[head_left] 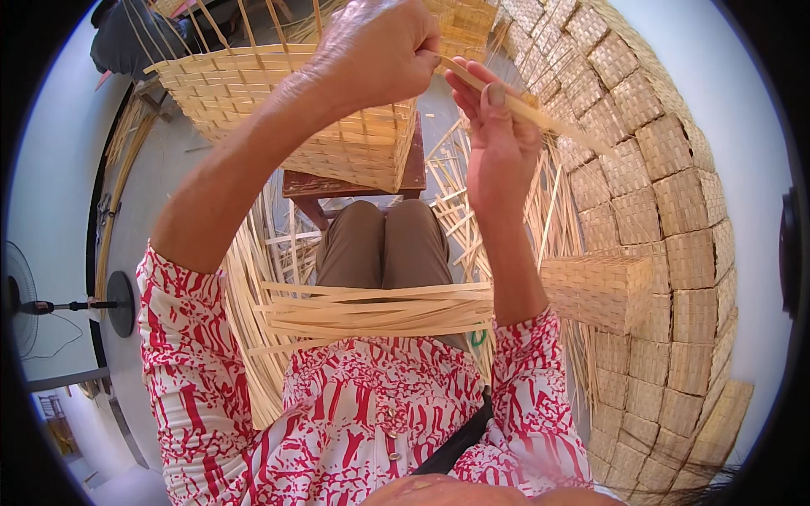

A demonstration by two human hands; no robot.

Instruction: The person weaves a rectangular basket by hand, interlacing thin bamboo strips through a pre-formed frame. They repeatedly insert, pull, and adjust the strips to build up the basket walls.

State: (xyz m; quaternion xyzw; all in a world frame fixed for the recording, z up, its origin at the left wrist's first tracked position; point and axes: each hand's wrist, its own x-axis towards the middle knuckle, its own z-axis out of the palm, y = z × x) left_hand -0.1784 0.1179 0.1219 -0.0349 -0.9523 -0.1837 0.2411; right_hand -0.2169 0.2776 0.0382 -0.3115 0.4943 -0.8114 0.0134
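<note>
A pale, flat bamboo strip point(553, 123) stretches between my two hands above a half-woven basket point(278, 93). My left hand point(380, 52) is closed in a fist-like pinch at the strip's left end. Between the thumb and fingers of my right hand point(499, 139) the strip passes and slants down to the right. The basket rests tilted on a dark red wooden stool point(413, 164), its upright stakes rising past the top of the view. My left forearm hides part of the basket's wall.
Across my lap lies a bundle of bamboo strips point(371, 314). More loose strips point(451, 169) cover the floor on both sides of the stool. Finished baskets point(666, 202) stand stacked along the right wall, with a single one point(595, 291) beside my right arm. A standing fan point(51, 304) is at left.
</note>
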